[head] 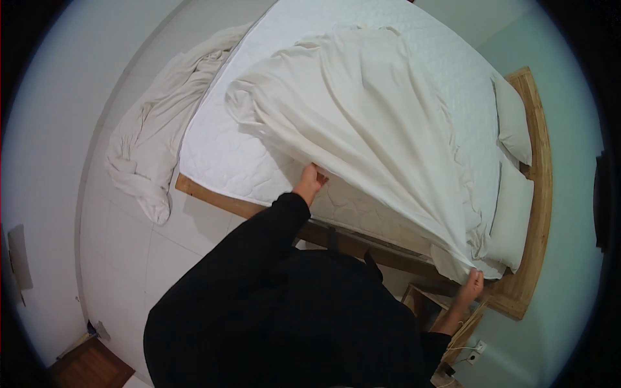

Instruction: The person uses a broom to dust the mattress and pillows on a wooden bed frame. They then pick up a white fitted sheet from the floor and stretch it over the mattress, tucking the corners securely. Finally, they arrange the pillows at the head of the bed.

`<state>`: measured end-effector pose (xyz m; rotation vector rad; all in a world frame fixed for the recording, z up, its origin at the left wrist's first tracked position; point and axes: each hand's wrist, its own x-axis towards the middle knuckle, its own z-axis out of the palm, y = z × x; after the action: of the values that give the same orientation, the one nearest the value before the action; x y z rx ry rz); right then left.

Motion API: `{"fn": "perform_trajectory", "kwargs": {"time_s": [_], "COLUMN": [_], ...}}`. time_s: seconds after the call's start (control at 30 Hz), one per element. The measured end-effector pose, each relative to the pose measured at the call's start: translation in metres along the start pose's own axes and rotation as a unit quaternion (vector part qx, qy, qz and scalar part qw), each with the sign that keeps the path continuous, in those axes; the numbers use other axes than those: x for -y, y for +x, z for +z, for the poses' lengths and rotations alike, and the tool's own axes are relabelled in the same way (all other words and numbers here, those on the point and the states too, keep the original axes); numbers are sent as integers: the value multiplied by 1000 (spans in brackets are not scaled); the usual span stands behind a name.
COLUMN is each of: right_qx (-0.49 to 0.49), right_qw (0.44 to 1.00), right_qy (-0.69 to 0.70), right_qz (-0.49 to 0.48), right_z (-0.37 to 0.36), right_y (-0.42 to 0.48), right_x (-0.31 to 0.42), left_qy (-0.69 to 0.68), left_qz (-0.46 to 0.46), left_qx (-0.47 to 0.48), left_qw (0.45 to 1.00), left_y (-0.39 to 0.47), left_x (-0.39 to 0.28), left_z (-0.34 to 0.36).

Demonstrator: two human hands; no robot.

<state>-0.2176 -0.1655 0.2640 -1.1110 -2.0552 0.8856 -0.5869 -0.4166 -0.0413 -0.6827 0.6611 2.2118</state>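
A cream bed sheet [361,104] lies rumpled across the white quilted mattress [223,150], its near edge lifted off the bed. My left hand [312,181] pinches that edge near its middle, above the mattress side. At the head end, my right hand [471,286] grips a corner of the sheet beside the wooden headboard. Between the two hands the edge is pulled taut, and its shadow falls on the mattress. The sheet's far side is gathered into folds.
Two pillows [513,218] rest by the wooden headboard [538,194]. A crumpled cream cloth [150,140] lies on the tiled floor past the bed's foot. Close to my right arm is a wooden nightstand [422,303], with wall sockets [476,351] and cables behind. The wooden bed frame [218,199] juts out below the mattress.
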Motion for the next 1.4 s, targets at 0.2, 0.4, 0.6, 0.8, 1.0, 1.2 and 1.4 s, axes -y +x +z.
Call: {"fn": "perform_trajectory", "kwargs": {"time_s": [0.2, 0.4, 0.6, 0.8, 1.0, 1.2, 1.4], "right_qx": [-137, -102, 124, 487, 506, 456, 397], "right_qw": [989, 922, 989, 861, 805, 870, 878], "right_qy": [-38, -342, -80, 90, 93, 137, 144], "right_qz": [32, 150, 20, -115, -293, -125, -226], "right_z": [-58, -64, 81, 236, 286, 271, 260], "right_y": [20, 41, 17, -46, -76, -74, -66], "right_x": [-36, -95, -83, 56, 98, 81, 81], "left_qy": [-98, 29, 181, 263, 217, 205, 329], "left_qz": [55, 136, 104, 70, 36, -25, 90], "left_qx": [-159, -97, 18, 101, 201, 267, 226], "left_qw": [981, 986, 978, 957, 955, 941, 913], "left_y": [4, -39, -115, -150, -190, -207, -203], "left_x": [-57, -73, -54, -30, -19, -16, 0], "left_z": [37, 24, 11, 24, 59, 83, 95]}}
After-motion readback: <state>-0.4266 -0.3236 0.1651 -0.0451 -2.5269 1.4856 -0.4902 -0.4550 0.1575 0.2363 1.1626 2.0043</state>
